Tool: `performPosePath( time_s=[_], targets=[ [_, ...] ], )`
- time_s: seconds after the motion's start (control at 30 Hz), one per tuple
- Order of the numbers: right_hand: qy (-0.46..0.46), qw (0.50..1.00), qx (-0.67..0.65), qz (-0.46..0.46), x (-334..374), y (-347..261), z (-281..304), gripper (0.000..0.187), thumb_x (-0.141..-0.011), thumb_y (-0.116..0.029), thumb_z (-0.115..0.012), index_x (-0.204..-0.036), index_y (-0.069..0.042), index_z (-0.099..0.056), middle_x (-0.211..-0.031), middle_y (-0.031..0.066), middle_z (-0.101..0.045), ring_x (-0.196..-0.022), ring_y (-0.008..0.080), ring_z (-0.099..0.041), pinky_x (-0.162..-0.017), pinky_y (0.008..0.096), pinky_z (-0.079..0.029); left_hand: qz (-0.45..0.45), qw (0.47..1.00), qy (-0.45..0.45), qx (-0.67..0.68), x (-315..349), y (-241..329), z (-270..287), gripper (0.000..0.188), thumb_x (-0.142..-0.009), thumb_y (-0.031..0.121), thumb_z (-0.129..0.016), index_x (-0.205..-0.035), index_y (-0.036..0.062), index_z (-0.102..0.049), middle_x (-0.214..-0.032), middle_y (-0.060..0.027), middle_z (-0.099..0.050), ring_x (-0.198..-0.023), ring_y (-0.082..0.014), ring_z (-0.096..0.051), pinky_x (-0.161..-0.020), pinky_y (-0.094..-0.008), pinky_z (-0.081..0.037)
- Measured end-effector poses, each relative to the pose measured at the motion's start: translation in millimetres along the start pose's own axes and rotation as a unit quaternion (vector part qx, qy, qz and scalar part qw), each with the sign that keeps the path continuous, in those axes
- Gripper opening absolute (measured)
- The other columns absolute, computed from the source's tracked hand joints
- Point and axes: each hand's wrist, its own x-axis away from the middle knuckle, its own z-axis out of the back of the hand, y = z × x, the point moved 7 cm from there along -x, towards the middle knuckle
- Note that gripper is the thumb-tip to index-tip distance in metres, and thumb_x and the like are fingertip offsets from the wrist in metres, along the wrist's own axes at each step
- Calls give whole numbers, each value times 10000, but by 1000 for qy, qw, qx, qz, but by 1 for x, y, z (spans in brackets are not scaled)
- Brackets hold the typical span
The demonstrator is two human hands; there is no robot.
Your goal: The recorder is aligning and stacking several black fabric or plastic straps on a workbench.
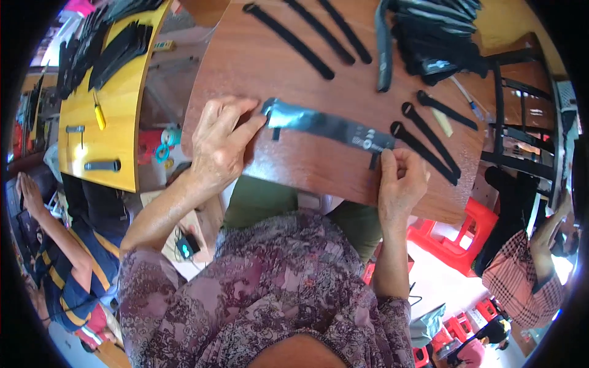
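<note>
A long, narrow, glossy black strip (325, 125), which looks like a flat plastic sleeve with white print near its right end, lies stretched between my hands over the brown table. My left hand (221, 140) pinches its left end between thumb and fingers. At the opposite end, my right hand (402, 179) grips the corner the same way. Two short dark tabs (276, 133) stick out below its lower edge. Beyond it lie three black straps (293, 44), at least one with a slotted end. Three more slotted straps (426, 151) rest just past my right hand.
A heap of black packets (432, 46) sits at the brown table's (343, 172) far right. On the left, a yellow table (126, 156) bears more black packets (119, 55) and a yellow-handled tool (99, 115). A red stool (454, 239) stands at right. People (76, 251) work on both sides.
</note>
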Motion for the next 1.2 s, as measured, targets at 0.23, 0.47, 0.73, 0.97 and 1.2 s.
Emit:
performPosePath(
  time_s=[0.23,0.47,0.73,0.97,1.2],
  targets=[
    [-24,1000,-4,13,-3,-1,9,118,-791,-138,-690,-765,-44,-624,-717,93,-606,-680,266,-548,-664,382,-375,30,996,-25,86,-19,-13,5,213,-687,-62,-660,-894,-15,-654,-935,-120,-621,-876,-296,-570,-742,-367,-480],
    [-32,998,-49,16,-3,1,32,82,-788,-91,-687,-769,-36,-629,-699,90,-600,-644,259,-520,-646,373,-364,32,999,-21,37,-115,-68,-11,145,-810,79,-625,-941,29,-661,-940,-128,-654,-906,-291,-602,-776,-385,-480],
    [-18,996,-41,73,-18,-13,51,60,-787,-51,-685,-785,-30,-628,-713,73,-607,-639,230,-510,-636,358,-348,176,975,-77,-113,-220,-143,-87,232,-788,229,-632,-897,27,-663,-885,-194,-671,-902,-358,-636,-770,-433,-506],
    [-17,994,-40,105,-24,-9,48,80,-762,-26,-701,-785,-41,-626,-735,66,-626,-632,225,-502,-623,349,-337,208,971,-52,-105,-235,-138,-106,276,-738,211,-711,-898,-12,-681,-886,-221,-674,-886,-358,-660,-758,-453,-521],
    [-14,989,-79,120,-27,-17,37,83,-755,-19,-704,-792,-44,-633,-705,51,-606,-623,215,-490,-617,350,-329,279,958,-15,-62,-232,-172,-116,182,-755,96,-624,-905,23,-698,-831,-225,-674,-818,-381,-667,-727,-477,-519]
  ],
)
